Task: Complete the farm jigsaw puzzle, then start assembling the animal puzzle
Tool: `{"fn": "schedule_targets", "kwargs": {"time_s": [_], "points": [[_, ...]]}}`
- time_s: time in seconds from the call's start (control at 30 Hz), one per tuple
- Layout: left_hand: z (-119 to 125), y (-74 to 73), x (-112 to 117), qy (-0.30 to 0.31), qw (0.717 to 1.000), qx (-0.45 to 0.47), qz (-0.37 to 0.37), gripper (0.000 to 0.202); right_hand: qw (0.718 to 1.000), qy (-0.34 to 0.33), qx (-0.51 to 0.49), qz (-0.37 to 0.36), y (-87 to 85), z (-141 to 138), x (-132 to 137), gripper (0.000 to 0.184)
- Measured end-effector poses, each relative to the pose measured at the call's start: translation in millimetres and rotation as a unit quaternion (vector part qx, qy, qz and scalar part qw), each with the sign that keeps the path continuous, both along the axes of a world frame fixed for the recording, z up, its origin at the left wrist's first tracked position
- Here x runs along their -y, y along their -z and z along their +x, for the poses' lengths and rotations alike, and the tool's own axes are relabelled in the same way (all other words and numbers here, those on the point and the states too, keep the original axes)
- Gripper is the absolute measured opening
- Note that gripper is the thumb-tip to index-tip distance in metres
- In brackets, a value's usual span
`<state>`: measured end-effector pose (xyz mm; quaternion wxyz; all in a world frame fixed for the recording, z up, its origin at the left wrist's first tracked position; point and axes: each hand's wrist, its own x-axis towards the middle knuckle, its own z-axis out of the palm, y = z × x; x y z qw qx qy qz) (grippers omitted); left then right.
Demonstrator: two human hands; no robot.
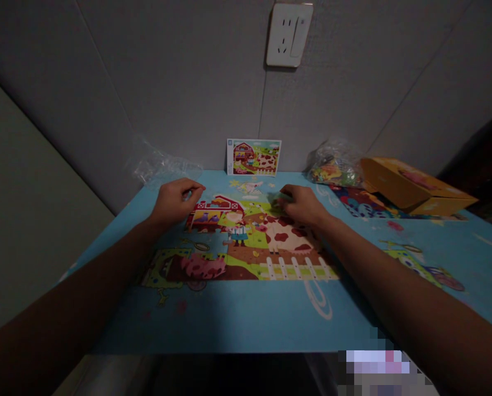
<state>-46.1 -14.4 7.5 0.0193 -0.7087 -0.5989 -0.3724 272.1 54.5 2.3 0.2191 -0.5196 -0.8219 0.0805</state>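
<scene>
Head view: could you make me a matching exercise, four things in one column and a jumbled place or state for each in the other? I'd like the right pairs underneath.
1. Puzzle
2. Picture card
3. Wall socket
4. Cardboard box

A. Mounted on the grey wall
B. Right of the filled clear bag
C. Flat on the blue table, with a gap in its left part
D. Standing up at the table's far edge

Pairs: 1-C, 2-D, 3-A, 4-B

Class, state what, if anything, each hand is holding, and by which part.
Nothing shows in the left hand. Whether the right hand holds anything cannot be told: its grip is in shadow over the puzzle.
</scene>
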Motion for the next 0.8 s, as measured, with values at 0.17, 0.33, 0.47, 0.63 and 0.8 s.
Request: {"fn": "schedule_targets", "kwargs": {"time_s": [0.17,0.33,0.47,0.63,0.8], "points": [[7,-3.2,4,0.113,0.991,-0.075,0.001,0.034,0.981,-0.019,-0.19,-0.018,-5.5,-16,14,0.032],[12,-3.4,7,0.161,0.984,-0.068,-0.018,0.038,0.943,-0.107,-0.297,-0.107,-1.9,-34,31,0.035],[32,1.1,17,0.239,0.969,-0.021,-0.065,0.058,0.912,-0.174,-0.304,-0.213,1.3,-47,48,0.035],[54,6.4,28,0.266,0.957,0.045,-0.105,0.047,0.92,-0.23,-0.253,-0.194,2.5,-53,58,0.034],[29,7.2,10,0.092,0.965,0.227,-0.092,0.044,0.949,-0.129,-0.257,-0.133,7.6,-43,41,0.033]]}}
